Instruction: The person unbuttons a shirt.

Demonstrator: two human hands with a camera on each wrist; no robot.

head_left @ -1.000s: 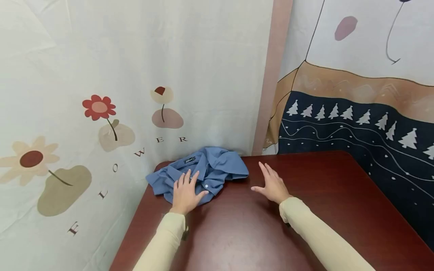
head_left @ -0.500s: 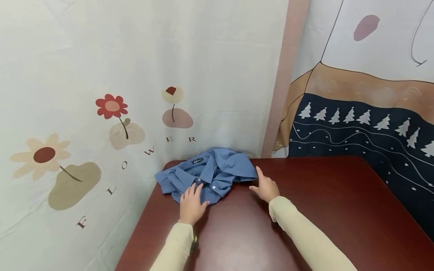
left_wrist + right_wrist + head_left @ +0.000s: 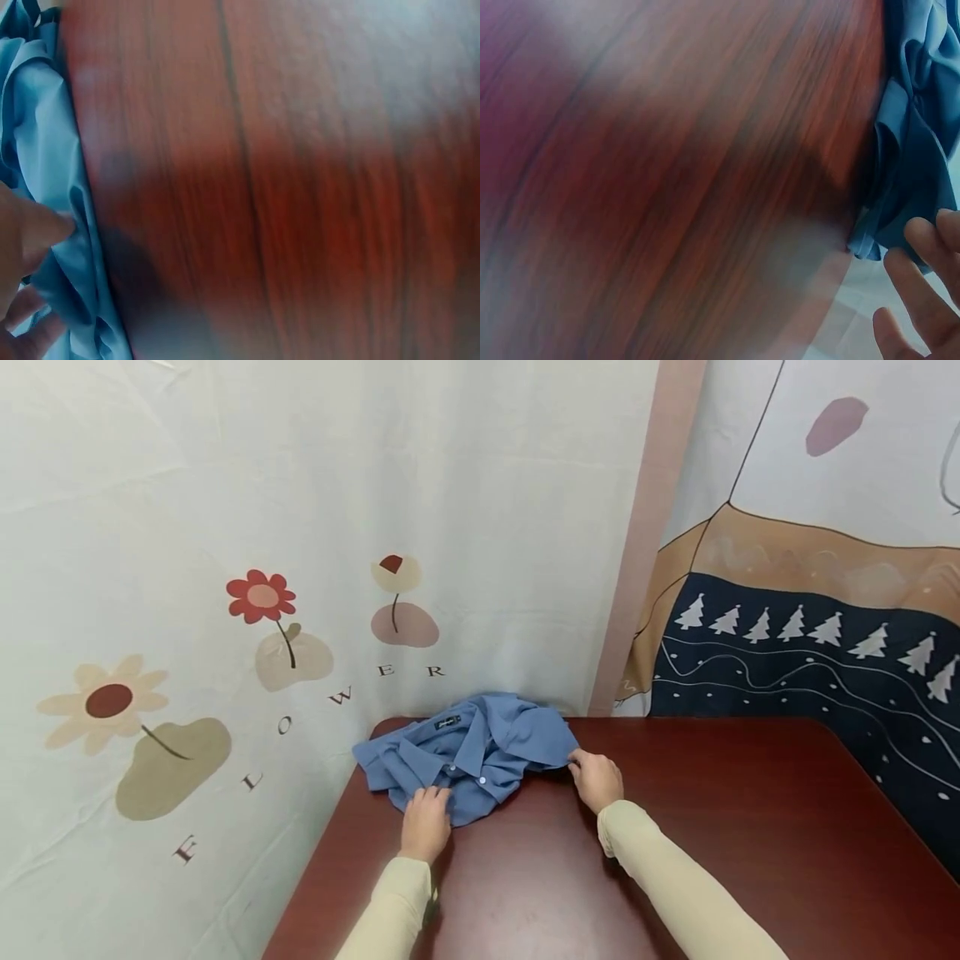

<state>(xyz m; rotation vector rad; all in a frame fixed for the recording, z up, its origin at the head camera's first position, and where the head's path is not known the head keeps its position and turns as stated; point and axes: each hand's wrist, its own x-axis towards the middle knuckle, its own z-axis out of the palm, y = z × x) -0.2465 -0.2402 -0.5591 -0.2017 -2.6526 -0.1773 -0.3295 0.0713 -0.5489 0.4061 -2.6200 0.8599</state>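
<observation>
A crumpled blue button-up shirt lies at the table's far left corner, its collar, dark label and white buttons facing up. At its near edge my left hand pinches the cloth. The left wrist view has the thumb of that hand pressed into a fold of the shirt. On the other side, my right hand pinches the shirt's right end between thumb and fingers. In the right wrist view the fingers of this hand are curled at the hanging corner of the shirt.
The dark red wooden table extends to the right and towards me. A white curtain with printed flowers hangs behind and left of it. Another printed cloth with white trees hangs at the right.
Both hands have come from spread fingers to pinching the shirt, the left at its near edge, the right at its right end. The right hand moved left towards the cloth. The head view turned slightly left.
</observation>
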